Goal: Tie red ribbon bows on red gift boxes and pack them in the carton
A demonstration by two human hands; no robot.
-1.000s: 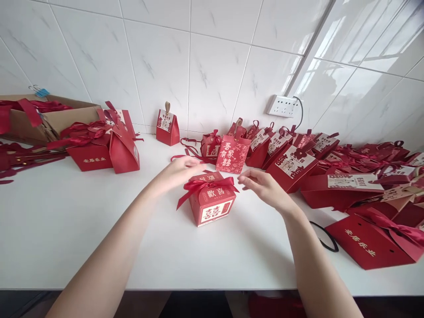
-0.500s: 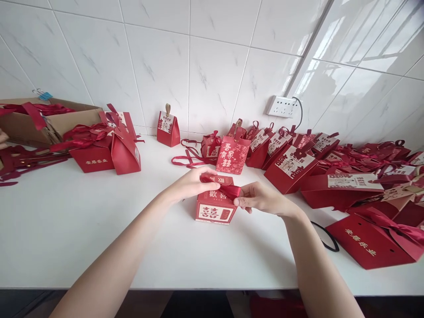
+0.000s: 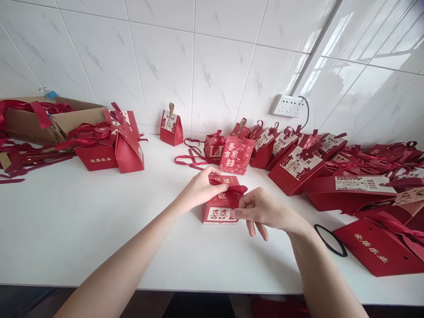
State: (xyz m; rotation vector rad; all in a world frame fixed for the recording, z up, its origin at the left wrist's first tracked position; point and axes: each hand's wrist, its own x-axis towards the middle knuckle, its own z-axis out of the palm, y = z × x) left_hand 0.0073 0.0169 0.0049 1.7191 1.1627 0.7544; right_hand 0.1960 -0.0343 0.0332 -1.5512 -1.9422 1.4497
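A small red gift box (image 3: 217, 213) with white characters on its front stands on the white table (image 3: 66, 229) near the middle. A red satin ribbon (image 3: 236, 191) runs across its top. My left hand (image 3: 202, 187) pinches the ribbon at the box's top left corner, fingers closed. My right hand (image 3: 261, 210) pinches the ribbon's other end in front of the box's right side, with two fingers hanging loose below.
Many red gift boxes and bags (image 3: 298, 163) crowd the right side and the back wall. A cardboard box (image 3: 49, 119) with ribbons and two red boxes (image 3: 109, 148) stand at the left. A black hair band (image 3: 329, 240) lies at the right. A wall socket (image 3: 288, 106) is above.
Both hands came in from beside the box and took hold of the ribbon bow. The bow has been pulled flatter, and my right hand has drawn its end down and forward.
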